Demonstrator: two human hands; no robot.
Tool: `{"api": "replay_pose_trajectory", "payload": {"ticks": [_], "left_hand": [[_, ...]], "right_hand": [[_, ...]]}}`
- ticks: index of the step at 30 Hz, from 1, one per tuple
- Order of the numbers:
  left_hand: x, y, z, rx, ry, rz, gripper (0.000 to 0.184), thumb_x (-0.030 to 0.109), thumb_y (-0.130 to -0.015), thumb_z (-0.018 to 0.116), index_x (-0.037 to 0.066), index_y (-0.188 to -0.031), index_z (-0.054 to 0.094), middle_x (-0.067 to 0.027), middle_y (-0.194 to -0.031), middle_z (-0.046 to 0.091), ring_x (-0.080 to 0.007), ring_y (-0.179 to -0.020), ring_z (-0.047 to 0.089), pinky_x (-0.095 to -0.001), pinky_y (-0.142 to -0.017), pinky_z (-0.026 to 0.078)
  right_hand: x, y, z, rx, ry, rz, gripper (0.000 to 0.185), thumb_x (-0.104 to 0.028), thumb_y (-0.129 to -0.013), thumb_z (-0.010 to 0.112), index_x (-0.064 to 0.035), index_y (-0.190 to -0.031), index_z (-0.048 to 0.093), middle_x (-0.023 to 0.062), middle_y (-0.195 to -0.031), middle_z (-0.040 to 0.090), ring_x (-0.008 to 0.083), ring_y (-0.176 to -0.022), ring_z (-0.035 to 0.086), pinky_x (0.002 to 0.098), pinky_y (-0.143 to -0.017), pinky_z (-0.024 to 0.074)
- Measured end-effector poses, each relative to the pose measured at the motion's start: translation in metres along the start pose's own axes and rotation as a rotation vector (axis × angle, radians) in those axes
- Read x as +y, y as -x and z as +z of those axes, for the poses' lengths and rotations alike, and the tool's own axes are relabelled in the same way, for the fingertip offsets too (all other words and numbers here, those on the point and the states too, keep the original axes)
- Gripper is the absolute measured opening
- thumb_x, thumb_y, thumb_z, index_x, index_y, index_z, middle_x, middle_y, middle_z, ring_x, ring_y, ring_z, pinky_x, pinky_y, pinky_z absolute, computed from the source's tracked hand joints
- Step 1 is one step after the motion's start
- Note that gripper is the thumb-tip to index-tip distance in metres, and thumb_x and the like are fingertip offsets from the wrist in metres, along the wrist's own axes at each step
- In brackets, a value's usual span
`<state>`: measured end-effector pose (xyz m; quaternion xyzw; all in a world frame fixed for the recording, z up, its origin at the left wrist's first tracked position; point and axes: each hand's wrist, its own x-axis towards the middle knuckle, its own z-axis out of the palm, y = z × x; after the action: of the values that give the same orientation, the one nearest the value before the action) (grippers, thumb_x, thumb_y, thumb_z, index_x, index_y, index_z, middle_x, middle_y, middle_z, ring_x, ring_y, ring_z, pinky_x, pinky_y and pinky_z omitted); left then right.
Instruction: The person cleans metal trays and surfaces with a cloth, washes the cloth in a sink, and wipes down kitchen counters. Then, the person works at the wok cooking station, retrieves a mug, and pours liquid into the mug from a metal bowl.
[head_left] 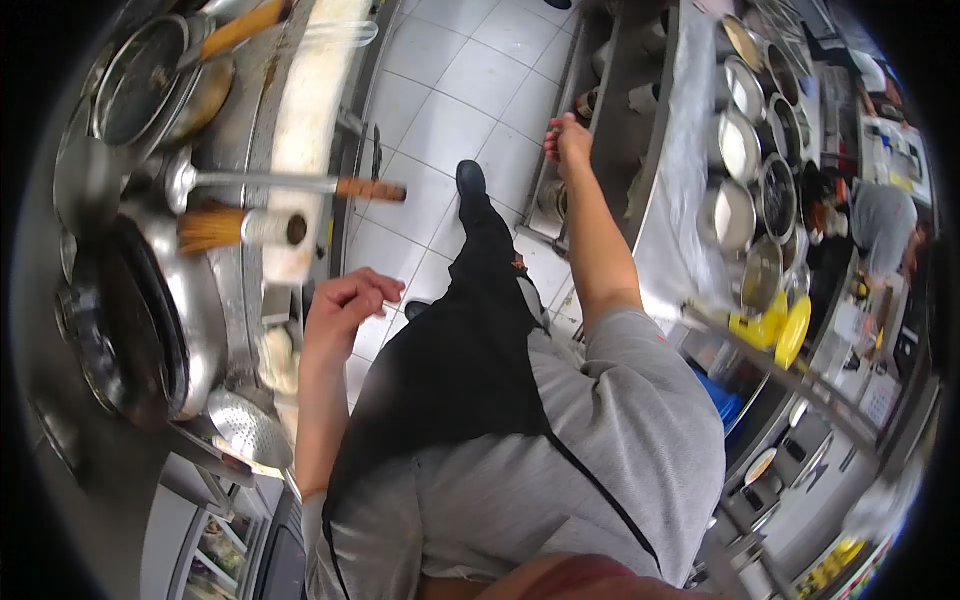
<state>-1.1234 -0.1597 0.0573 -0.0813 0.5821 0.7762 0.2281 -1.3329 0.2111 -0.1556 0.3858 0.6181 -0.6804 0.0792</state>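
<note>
My left hand (352,300) hangs beside the stove counter, its fingers loosely bent and apart, with nothing visible in it. Ahead of it, a ladle (290,184) with a wooden handle end juts over the counter edge. A straw-coloured bristle brush (240,229) lies next to the ladle, closer to me. My right hand (570,142) is stretched forward beside the steel shelving on the right, its fingers curled in and no object showing in them. Neither hand appears to touch anything.
A dark wok (150,310) and a perforated skimmer (246,428) sit at left. White floor tiles (435,120) run between the counters. Several metal bowls (735,145) line the right counter, near yellow items (793,330). Another person in grey (884,228) stands at far right.
</note>
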Motion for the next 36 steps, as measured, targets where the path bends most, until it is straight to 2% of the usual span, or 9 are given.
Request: {"api": "replay_pose_trajectory", "payload": {"ticks": [6, 9, 12, 14, 17, 18, 24, 33, 36], "left_hand": [[0.052, -0.134, 0.035, 0.004, -0.120, -0.203, 0.036, 0.011, -0.086, 0.061, 0.002, -0.052, 0.055, -0.0104, -0.071, 0.063, -0.0258, -0.091, 0.063, -0.0361, -0.082, 0.048], [0.060, -0.190, 0.047, 0.026, -0.179, -0.330, 0.023, 0.013, -0.087, 0.061, 0.002, -0.066, 0.062, -0.0098, -0.080, 0.065, -0.0235, -0.092, 0.062, -0.0343, -0.083, 0.047], [0.064, -0.231, 0.047, 0.036, -0.265, -0.451, 0.013, 0.010, -0.088, 0.060, 0.000, -0.093, 0.066, -0.0069, -0.094, 0.066, -0.0152, -0.092, 0.061, -0.0285, -0.085, 0.046], [0.062, -0.253, 0.046, 0.049, -0.229, -0.487, 0.013, 0.008, -0.088, 0.059, 0.000, -0.095, 0.066, -0.0061, -0.095, 0.066, -0.0133, -0.092, 0.061, -0.0269, -0.085, 0.045], [0.060, -0.283, 0.041, 0.039, -0.279, -0.529, 0.013, 0.007, -0.089, 0.058, 0.001, -0.097, 0.065, -0.0056, -0.097, 0.066, -0.0123, -0.092, 0.060, -0.0260, -0.085, 0.045], [0.059, -0.292, 0.039, 0.027, -0.312, -0.538, 0.013, 0.006, -0.089, 0.057, 0.001, -0.098, 0.065, -0.0055, -0.097, 0.066, -0.0123, -0.092, 0.060, -0.0260, -0.085, 0.045], [0.049, -0.332, 0.038, -0.063, -0.300, -0.464, 0.013, 0.007, -0.090, 0.058, 0.000, -0.099, 0.065, -0.0044, -0.097, 0.066, -0.0111, -0.092, 0.059, -0.0255, -0.084, 0.045], [0.036, -0.295, 0.051, -0.279, -0.314, -0.282, 0.018, 0.009, -0.093, 0.059, 0.001, -0.108, 0.063, -0.0041, -0.099, 0.064, -0.0115, -0.097, 0.059, -0.0269, -0.084, 0.048], [0.029, -0.256, 0.045, -0.104, -0.298, -0.108, 0.036, 0.009, -0.090, 0.062, 0.003, -0.126, 0.056, -0.0067, -0.113, 0.060, -0.0142, -0.103, 0.057, -0.0290, -0.086, 0.049]], "right_hand": [[-0.058, -0.216, -0.020, 0.179, -0.433, 0.126, 0.026, -0.034, -0.096, 0.046, -0.0098, -0.091, 0.052, 0.0050, -0.064, 0.051, 0.0167, -0.045, 0.048, 0.0292, -0.039, 0.0409], [-0.058, -0.299, -0.043, 0.623, -0.595, 0.243, 0.028, -0.032, -0.099, 0.041, -0.0096, -0.114, 0.045, 0.0134, -0.098, 0.057, 0.0226, -0.076, 0.061, 0.0349, -0.057, 0.0503], [-0.034, -0.325, -0.074, 0.938, -0.616, 0.311, 0.046, -0.032, -0.093, 0.048, -0.0108, -0.133, 0.037, 0.0113, -0.127, 0.044, 0.0229, -0.090, 0.055, 0.0329, -0.065, 0.0478], [-0.074, -0.291, -0.062, 1.037, -0.671, 0.253, 0.056, -0.031, -0.093, 0.049, -0.0170, -0.142, 0.028, 0.0084, -0.137, 0.040, 0.0283, -0.103, 0.048, 0.0446, -0.082, 0.0465], [-0.078, -0.278, -0.069, 0.824, -0.508, 0.143, 0.052, -0.034, -0.092, 0.054, -0.0163, -0.137, 0.034, 0.0092, -0.127, 0.045, 0.0251, -0.098, 0.051, 0.0459, -0.080, 0.0488], [-0.060, -0.296, -0.087, 0.835, -0.557, 0.107, 0.041, -0.035, -0.092, 0.055, -0.0103, -0.123, 0.045, 0.0096, -0.113, 0.049, 0.0218, -0.090, 0.053, 0.0430, -0.072, 0.0513], [-0.035, -0.291, -0.082, 0.693, -0.412, -0.102, 0.021, -0.027, -0.098, 0.050, -0.0060, -0.099, 0.052, 0.0034, -0.079, 0.051, 0.0150, -0.068, 0.052, 0.0316, -0.062, 0.0512], [-0.034, -0.095, 0.025, 0.095, 0.077, -0.530, 0.026, -0.026, -0.097, 0.058, -0.0026, -0.088, 0.059, 0.0007, -0.077, 0.057, 0.0088, -0.070, 0.054, 0.0267, -0.066, 0.0480], [-0.053, -0.019, 0.054, -0.223, 0.075, -0.534, 0.024, -0.024, -0.097, 0.058, -0.0007, -0.093, 0.062, 0.0053, -0.082, 0.064, 0.0111, -0.070, 0.057, 0.0279, -0.068, 0.0478]]}}
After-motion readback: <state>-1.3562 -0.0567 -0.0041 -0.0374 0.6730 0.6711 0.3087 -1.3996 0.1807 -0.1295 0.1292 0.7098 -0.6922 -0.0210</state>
